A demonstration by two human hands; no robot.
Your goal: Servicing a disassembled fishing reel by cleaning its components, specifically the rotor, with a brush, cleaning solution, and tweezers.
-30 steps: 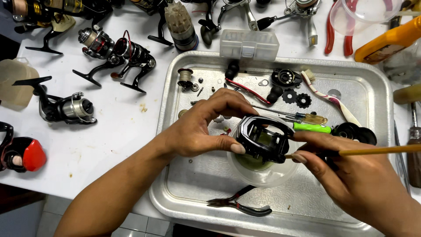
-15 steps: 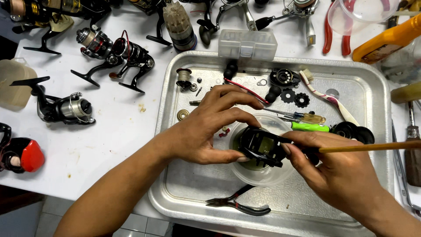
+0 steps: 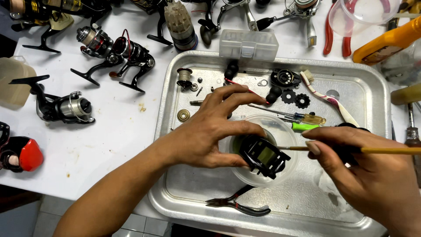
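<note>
Reel body, black and boxy, sits tilted over a clear plastic bowl in the middle of a dented metal tray; we hold it in our left hand, whose fingers are closed around its left side, thumb below and forefinger above; our right hand pinches a thin wooden-handled brush, fingers shut on the shaft, its tip touching the reel body's right edge; a greenish tint shows inside the bowl, beneath the part; black-handled pliers lie on the tray just in front of the bowl; behind it we see a yellow-handled screwdriver, a green-handled tool, two small black gears, a brass washer and a toothbrush lying aslant; a small clear parts box rests on the tray's far rim; on the white worktop to the left, well apart from the tray, stand several spinning reels, one silver-spooled reel nearest us, and a red-and-black reel at the edge; red-handled pliers and an orange bottle lie at the far right.
</note>
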